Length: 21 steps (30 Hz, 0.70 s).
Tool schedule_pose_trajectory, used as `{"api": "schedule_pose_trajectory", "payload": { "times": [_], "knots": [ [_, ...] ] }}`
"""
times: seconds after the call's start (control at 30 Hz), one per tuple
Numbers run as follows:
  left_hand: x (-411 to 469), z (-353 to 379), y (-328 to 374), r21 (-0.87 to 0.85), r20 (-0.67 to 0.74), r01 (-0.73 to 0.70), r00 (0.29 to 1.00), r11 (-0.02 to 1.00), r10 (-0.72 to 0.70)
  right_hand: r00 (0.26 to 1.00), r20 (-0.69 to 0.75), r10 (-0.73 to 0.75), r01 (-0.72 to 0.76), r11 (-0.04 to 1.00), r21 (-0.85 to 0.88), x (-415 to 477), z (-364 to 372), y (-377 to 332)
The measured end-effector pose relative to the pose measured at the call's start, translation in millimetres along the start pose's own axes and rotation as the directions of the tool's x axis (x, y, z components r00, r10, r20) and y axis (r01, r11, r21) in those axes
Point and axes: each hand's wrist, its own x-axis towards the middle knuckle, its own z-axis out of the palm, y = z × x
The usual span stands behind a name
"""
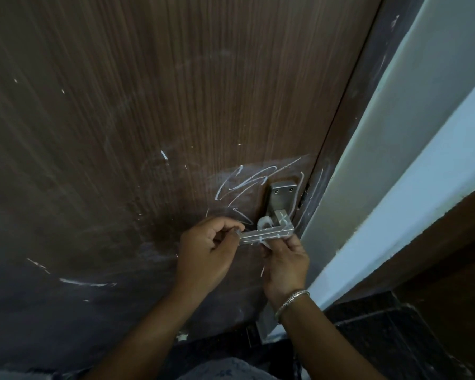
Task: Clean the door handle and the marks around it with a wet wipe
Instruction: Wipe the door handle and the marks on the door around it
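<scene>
A person is standing close to a brown wooden door (148, 105) and looking down at its metal handle (274, 233), which is sitting near the door's right edge. White scribbled marks (239, 185) are running across the wood just above and to the left of the handle's plate (281, 198), where 2 screws are showing. Thinner white streaks are lying on the lever itself.

The left hand (206, 250) is holding the free end of the lever, its grip pinching the bar between thumb and fingertips. The right hand (285, 264) is sitting under the lever, its grip clenched round a wet wipe (265, 222). The white wipe is looping over the lever near the bend, just beside the plate, and another bit is showing under the bar against the fingers.

A silver bracelet (291, 298) is circling the right wrist. A pale wall (395, 160) is running along the right of the door.
</scene>
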Motion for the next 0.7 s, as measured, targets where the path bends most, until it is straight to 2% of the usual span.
{"api": "schedule_pose_trajectory", "payload": {
  "times": [0.13,0.37,0.6,0.7],
  "knots": [
    [0.3,-0.8,-0.7,-0.019,0.008,-0.004,1.000,1.000,0.004,0.996,-0.054,-0.073,0.067,0.993,-0.096,0.7,-2.7,1.9],
    [0.6,-3.6,-3.2,-0.080,0.030,-0.018,0.999,0.997,0.020,0.992,-0.111,-0.058,0.040,0.987,-0.158,-4.1,-20.2,5.5],
    [2.4,-9.0,-7.3,-0.139,0.095,-0.021,0.995,0.990,0.035,0.970,-0.092,-0.226,0.191,0.938,-0.291,-2.3,-17.0,4.2],
    [3.9,-12.1,-8.0,-0.167,0.130,-0.022,0.991,0.986,0.044,0.947,-0.102,-0.304,0.268,0.926,-0.267,-0.5,-5.9,8.7]
  ]
}}
